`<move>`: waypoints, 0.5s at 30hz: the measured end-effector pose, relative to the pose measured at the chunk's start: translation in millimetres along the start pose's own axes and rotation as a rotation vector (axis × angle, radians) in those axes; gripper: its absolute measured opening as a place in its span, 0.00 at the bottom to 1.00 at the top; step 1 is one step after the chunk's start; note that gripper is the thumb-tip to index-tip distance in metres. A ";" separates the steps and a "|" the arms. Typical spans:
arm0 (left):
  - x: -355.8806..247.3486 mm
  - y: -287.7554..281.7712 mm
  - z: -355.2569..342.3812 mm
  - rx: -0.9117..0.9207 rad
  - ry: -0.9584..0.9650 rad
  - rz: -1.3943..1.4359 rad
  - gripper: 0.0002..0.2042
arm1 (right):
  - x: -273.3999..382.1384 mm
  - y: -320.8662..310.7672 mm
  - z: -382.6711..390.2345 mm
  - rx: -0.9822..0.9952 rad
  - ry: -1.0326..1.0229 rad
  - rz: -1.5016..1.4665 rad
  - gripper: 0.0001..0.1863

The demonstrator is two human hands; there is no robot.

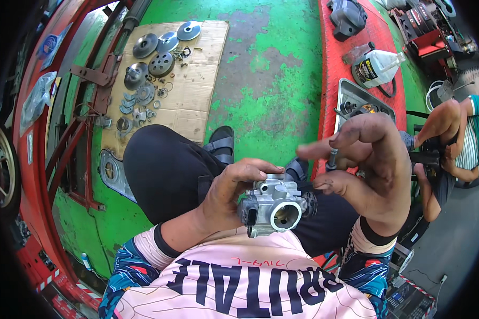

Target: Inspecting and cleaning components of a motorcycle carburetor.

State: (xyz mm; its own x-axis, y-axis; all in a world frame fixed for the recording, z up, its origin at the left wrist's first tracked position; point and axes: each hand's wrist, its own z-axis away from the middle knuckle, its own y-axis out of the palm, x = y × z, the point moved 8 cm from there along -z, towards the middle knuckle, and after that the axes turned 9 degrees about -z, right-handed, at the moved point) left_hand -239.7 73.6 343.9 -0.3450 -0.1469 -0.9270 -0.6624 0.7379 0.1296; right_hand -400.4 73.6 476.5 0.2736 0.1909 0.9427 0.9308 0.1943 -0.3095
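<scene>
Head view: left hand (226, 194) clamped on one throttle body (271, 207); right hand (370, 170) spread, empty; five discs (159, 50) on cardboard (197, 101).

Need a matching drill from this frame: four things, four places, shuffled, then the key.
Things:
1. metal throttle body
2. round metal discs
3. clear plastic jug
4. metal tray

Places:
A. lying on its side on the red ledge
B. spread on the cardboard sheet on the green floor
C. gripped in the left hand, over the lap
D. on the red ledge just behind the raised right hand

Pairs: 1-C, 2-B, 3-A, 4-D
</scene>
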 end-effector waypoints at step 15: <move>-3.9 0.0 3.4 0.019 -0.068 0.014 0.41 | -17.1 20.6 -13.8 0.202 -0.053 -0.150 0.15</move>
State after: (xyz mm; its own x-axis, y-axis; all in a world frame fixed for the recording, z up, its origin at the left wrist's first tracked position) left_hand -236.1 76.4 346.4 -0.3077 -0.0915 -0.9471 -0.6446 0.7522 0.1367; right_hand -382.6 61.1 455.8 0.1182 0.1947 0.9737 0.8911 0.4118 -0.1905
